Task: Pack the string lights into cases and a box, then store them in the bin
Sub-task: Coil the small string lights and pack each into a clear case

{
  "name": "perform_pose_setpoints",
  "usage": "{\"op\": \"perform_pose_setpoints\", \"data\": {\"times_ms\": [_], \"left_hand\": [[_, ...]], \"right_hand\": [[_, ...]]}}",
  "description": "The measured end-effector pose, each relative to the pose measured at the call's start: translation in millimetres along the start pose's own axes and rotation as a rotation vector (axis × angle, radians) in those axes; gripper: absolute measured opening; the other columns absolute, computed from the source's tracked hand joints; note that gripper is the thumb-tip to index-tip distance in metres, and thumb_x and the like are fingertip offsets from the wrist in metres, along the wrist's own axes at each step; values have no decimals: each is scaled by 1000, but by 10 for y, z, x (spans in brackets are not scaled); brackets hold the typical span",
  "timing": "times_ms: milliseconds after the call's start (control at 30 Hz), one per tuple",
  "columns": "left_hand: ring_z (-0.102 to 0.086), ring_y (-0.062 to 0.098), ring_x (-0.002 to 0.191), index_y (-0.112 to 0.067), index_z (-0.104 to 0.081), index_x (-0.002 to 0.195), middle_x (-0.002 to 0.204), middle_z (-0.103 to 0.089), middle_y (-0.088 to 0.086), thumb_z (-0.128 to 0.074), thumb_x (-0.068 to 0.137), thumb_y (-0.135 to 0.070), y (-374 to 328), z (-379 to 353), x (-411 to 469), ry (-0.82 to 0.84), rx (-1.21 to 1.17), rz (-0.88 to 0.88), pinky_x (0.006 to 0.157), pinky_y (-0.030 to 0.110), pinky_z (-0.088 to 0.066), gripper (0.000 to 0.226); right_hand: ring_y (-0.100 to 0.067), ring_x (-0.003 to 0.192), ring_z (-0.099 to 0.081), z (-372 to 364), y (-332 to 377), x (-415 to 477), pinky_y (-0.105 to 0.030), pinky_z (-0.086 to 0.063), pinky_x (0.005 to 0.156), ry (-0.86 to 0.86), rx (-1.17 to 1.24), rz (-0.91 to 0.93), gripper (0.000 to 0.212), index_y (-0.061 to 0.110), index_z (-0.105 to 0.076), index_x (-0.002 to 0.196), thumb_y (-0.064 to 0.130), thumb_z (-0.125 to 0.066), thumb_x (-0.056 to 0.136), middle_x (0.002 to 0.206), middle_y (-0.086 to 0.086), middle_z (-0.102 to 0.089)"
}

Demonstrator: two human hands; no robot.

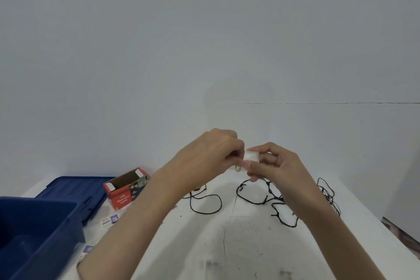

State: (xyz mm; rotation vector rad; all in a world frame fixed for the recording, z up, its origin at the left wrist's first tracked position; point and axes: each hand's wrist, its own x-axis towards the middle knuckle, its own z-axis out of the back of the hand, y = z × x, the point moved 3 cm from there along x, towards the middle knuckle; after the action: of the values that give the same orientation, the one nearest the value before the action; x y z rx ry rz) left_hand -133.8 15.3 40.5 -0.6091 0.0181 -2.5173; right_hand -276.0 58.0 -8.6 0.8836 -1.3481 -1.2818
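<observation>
Both my hands are raised above the white table [227,245]. My left hand [211,157] and my right hand [275,166] pinch a small white piece [251,157] between their fingertips; what it is I cannot tell. Dark string lights [256,200] lie tangled on the table under my right hand, with a loose loop [206,204] trailing left below my left wrist. An open red cardboard box [126,186] marked LED Decorative Lights stands at the left. The blue bin [38,234] sits at the lower left.
The bin's blue lid [75,191] lies flat behind the bin, beside the red box. Small printed packets [110,220] and another [87,250] rest near the bin's right side. The table's right edge [397,232] runs diagonally at the far right. A plain wall stands behind.
</observation>
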Motion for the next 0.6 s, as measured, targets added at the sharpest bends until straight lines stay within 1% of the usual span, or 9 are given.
{"op": "perform_pose_setpoints", "data": {"times_ms": [67, 133, 233, 300, 400, 433, 500, 533, 600], "left_hand": [[-53, 8, 68, -12, -71, 84, 80, -57, -3, -67, 84, -23, 34, 14, 29, 18, -114, -30, 66, 22, -44, 11], [-53, 3, 64, -15, -73, 79, 78, -63, 1, -74, 77, -24, 80, 11, 50, 61, -288, 18, 62, 13, -40, 10], [-54, 3, 59, -18, -75, 75, 73, -68, 2, -80, 70, -20, 142, -35, 63, 132, -515, 150, 58, 15, -43, 8], [-52, 5, 59, -17, -76, 74, 66, -66, -3, -82, 68, -19, 154, -91, 68, 127, -602, 204, 54, 15, -41, 8], [-47, 3, 58, -16, -76, 73, 58, -61, -12, -81, 68, -20, 184, -191, 67, 100, -708, 287, 55, 14, -36, 8], [-47, 5, 58, -16, -76, 73, 59, -62, -10, -80, 69, -20, 190, -222, 56, 114, -748, 311, 57, 15, -36, 7], [-52, 10, 61, -18, -76, 72, 65, -66, 0, -76, 73, -18, 200, -288, 21, 174, -863, 353, 62, 17, -40, 1], [-56, 9, 61, -19, -76, 69, 66, -68, 1, -73, 75, -15, 207, -332, 4, 196, -944, 378, 62, 16, -43, 7], [-62, 5, 58, -18, -75, 62, 64, -70, -3, -66, 77, -10, 192, -445, -17, 195, -1128, 463, 56, 14, -47, 19]], "right_hand": [[-23, 71, -64, 37, -27, -3, -27, -53, 71, 89, 73, -27, 22, 7, -65, 99, 4, -70, 78, 83, -14, -72], [-20, 69, -62, 69, -60, -4, -22, -51, 66, 163, 106, -38, 23, 4, -64, 102, 1, -67, 79, 81, -14, -71], [-19, 65, -59, 110, -111, 4, -20, -50, 61, 254, 131, -70, 23, -2, -63, 100, -4, -68, 78, 73, -11, -67], [-19, 63, -58, 134, -144, 9, -21, -49, 58, 319, 163, -112, 27, -3, -63, 97, -1, -72, 72, 72, -12, -65], [-19, 61, -57, 161, -208, 24, -22, -48, 56, 396, 213, -185, 29, -2, -63, 96, 5, -67, 68, 76, -16, -65], [-18, 60, -57, 170, -233, 27, -21, -47, 55, 414, 238, -207, 27, -1, -64, 94, 5, -66, 68, 75, -16, -65], [-17, 58, -56, 165, -273, 19, -20, -47, 53, 464, 302, -245, 20, 1, -65, 88, 5, -66, 68, 69, -10, -64], [-16, 58, -56, 152, -291, 11, -19, -47, 54, 492, 339, -264, 20, 2, -66, 85, 7, -69, 66, 68, -8, -64], [-16, 64, -56, 125, -348, 7, -20, -49, 59, 523, 419, -296, 33, 4, -68, 83, 15, -80, 54, 74, -8, -64]]}}
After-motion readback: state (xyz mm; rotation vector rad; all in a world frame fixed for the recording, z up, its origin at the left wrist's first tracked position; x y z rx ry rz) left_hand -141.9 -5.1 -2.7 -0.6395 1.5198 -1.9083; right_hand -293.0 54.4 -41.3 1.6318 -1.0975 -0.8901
